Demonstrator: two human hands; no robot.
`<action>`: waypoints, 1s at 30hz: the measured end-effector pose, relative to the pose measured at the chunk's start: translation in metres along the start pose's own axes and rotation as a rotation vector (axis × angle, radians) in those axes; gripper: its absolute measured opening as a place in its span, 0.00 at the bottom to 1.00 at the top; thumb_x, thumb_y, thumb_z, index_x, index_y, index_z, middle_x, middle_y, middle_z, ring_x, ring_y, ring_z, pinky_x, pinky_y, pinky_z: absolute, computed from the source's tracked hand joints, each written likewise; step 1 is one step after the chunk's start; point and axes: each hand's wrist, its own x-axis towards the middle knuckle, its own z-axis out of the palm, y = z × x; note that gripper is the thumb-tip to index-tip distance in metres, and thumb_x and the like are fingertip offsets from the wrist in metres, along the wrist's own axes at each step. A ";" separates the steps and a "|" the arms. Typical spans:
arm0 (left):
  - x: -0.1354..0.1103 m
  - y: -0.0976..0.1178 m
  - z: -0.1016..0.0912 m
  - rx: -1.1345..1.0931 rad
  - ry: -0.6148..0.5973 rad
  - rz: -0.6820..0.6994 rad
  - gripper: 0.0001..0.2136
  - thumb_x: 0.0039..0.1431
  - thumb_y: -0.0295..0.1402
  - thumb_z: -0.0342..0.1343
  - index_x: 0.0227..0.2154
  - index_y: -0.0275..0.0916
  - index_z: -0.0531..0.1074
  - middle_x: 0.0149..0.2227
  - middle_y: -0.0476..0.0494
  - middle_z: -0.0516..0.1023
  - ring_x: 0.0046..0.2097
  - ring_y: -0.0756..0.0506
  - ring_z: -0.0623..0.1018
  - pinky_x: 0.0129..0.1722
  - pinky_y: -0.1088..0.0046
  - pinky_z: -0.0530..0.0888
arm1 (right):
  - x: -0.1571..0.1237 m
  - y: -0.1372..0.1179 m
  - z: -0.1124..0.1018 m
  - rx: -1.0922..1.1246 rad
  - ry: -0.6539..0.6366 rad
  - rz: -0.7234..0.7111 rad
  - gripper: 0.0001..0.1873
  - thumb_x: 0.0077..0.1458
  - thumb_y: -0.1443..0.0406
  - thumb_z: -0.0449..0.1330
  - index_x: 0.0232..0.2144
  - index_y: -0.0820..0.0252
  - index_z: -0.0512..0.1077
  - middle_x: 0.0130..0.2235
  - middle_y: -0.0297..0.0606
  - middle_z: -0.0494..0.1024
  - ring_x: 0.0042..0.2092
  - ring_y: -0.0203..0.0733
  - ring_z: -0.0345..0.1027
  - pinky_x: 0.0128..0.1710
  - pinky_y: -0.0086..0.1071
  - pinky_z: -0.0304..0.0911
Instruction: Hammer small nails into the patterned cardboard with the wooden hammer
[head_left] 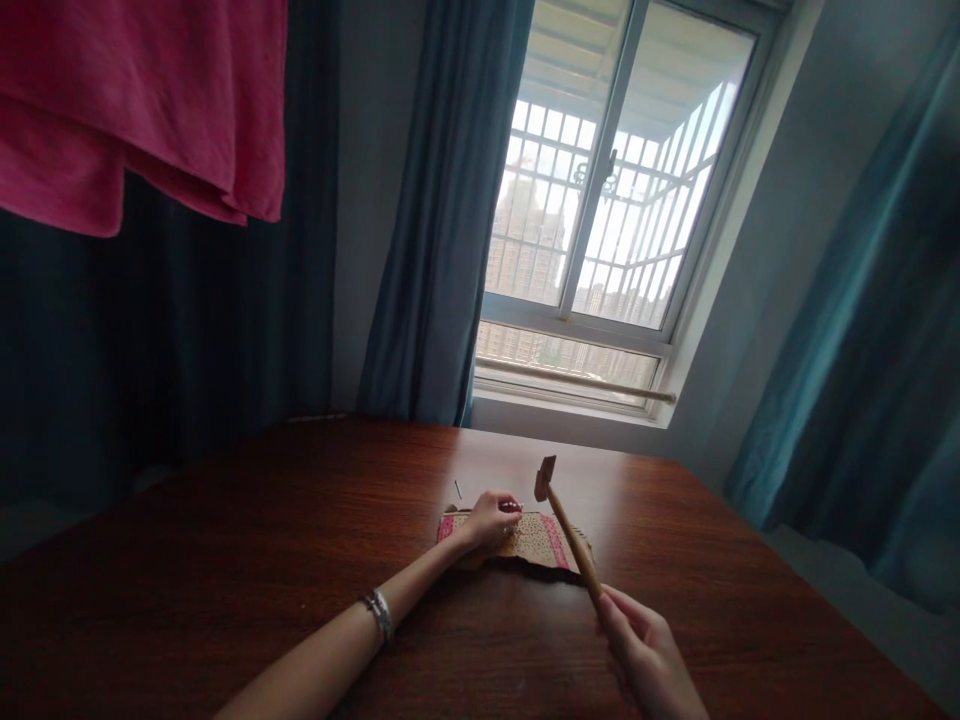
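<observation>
While my left hand [491, 518] rests on the dotted board [544, 540] with fingers bunched close, I cannot tell if they pinch anything. My right hand [645, 655] is wrapped tight around the hammer [570, 530]. The hammer's head hangs just right of my left hand, above the board on the brown table [225, 560].

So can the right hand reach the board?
Probably yes. The right hand holds the hammer just in front of the board, with only bare table between them. The left hand rests on the board's left part, so the right part looks easiest to get at.
</observation>
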 end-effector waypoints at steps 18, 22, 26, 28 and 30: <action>0.000 -0.002 0.000 0.044 -0.004 0.004 0.10 0.42 0.32 0.54 0.27 0.32 0.74 0.27 0.44 0.76 0.31 0.48 0.73 0.30 0.77 0.66 | -0.006 -0.008 0.017 -0.003 -0.059 -0.007 0.23 0.46 0.47 0.55 0.28 0.62 0.66 0.23 0.28 0.61 0.15 0.22 0.49 0.10 0.19 0.42; -0.001 -0.002 0.000 0.030 0.006 0.009 0.10 0.42 0.32 0.54 0.27 0.31 0.74 0.27 0.44 0.76 0.32 0.47 0.73 0.30 0.77 0.66 | -0.005 -0.006 0.017 -0.005 -0.086 -0.042 0.22 0.48 0.47 0.53 0.24 0.62 0.64 0.20 0.26 0.57 0.14 0.22 0.48 0.10 0.19 0.41; -0.002 0.000 0.000 0.024 0.006 0.015 0.10 0.42 0.33 0.54 0.26 0.31 0.74 0.27 0.44 0.76 0.31 0.47 0.73 0.30 0.77 0.66 | -0.004 -0.007 0.018 -0.021 -0.097 -0.053 0.21 0.49 0.48 0.52 0.27 0.62 0.64 0.21 0.26 0.58 0.14 0.22 0.48 0.10 0.19 0.42; -0.003 0.001 0.000 0.019 0.010 0.011 0.10 0.43 0.32 0.54 0.26 0.31 0.74 0.27 0.44 0.76 0.31 0.48 0.73 0.30 0.77 0.66 | -0.005 -0.008 0.018 -0.009 -0.091 -0.043 0.21 0.50 0.48 0.52 0.29 0.62 0.64 0.22 0.27 0.59 0.14 0.23 0.48 0.10 0.19 0.42; -0.003 0.002 -0.001 0.016 0.009 0.006 0.09 0.42 0.32 0.54 0.26 0.31 0.74 0.27 0.44 0.76 0.31 0.48 0.73 0.29 0.77 0.66 | -0.006 -0.009 0.018 -0.008 -0.086 -0.034 0.21 0.49 0.48 0.52 0.29 0.62 0.65 0.22 0.27 0.60 0.14 0.23 0.49 0.10 0.19 0.42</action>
